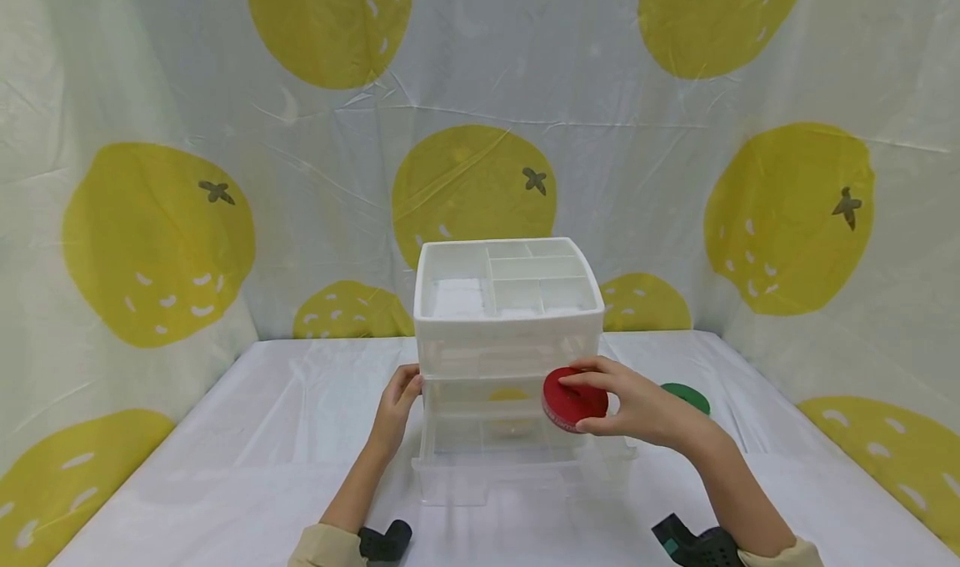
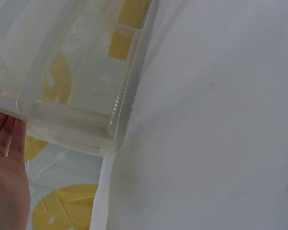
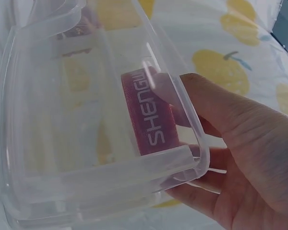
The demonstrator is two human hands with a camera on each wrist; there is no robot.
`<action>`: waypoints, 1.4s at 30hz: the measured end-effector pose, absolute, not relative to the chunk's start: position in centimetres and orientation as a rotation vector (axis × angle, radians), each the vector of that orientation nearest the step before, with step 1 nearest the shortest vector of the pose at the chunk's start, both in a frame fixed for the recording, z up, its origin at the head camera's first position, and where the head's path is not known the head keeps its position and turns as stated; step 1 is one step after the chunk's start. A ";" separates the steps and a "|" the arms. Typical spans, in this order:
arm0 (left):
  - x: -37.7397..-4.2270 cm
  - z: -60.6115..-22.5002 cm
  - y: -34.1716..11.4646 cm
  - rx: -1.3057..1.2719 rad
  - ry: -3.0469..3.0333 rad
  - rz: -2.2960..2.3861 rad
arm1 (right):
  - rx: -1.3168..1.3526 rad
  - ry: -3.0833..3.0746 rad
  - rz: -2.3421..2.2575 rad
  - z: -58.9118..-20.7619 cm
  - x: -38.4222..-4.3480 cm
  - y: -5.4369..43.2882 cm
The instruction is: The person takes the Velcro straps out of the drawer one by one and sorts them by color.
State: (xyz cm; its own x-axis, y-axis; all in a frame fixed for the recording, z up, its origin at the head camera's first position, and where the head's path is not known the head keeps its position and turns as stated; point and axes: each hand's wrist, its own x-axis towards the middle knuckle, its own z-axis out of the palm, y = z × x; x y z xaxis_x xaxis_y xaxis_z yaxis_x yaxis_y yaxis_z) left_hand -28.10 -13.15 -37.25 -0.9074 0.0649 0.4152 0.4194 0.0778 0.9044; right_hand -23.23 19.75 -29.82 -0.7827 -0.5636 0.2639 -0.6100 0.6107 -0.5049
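Observation:
A drawer unit point(image 1: 510, 333) with a white compartment top stands in front of me, one clear lower drawer point(image 1: 453, 467) pulled out. My right hand point(image 1: 637, 404) grips a red disc point(image 1: 564, 408) by its edges over the drawer's right side. White lettering runs along the side of the red disc point(image 3: 151, 117) in the right wrist view, where it shows through clear plastic. At the unit's left side my left hand point(image 1: 396, 400) touches it, fingers point(image 2: 17, 139) straight in the left wrist view. A yellow lettered piece point(image 2: 121, 45) shows through the clear plastic.
A green disc point(image 1: 686, 397) lies on the white-covered table point(image 1: 300, 434), right of the unit and partly behind my right arm. Lemon-printed curtains point(image 1: 480, 67) hang behind and at both sides. The pulled-out drawer juts toward me between my arms.

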 end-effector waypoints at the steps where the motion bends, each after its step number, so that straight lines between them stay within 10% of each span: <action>1: -28.1 -37.2 -13.1 -0.483 -2.097 -1.904 | 1.001 -2.746 0.908 -29.8 -23.2 19.8; 42: -30.4 -39.7 -13.7 -0.538 -2.030 -1.871 | 0.712 -2.754 0.942 -29.3 -23.6 24.0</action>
State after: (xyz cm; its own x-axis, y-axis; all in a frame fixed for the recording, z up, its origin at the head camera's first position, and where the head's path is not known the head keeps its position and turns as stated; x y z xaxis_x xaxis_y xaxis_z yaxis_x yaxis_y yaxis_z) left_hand -30.40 -13.66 -39.71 -0.8752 0.0534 0.4809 0.4836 0.0672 0.8727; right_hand -23.62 23.96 -29.30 -0.8771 -0.3891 0.2815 -0.4800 0.6909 -0.5406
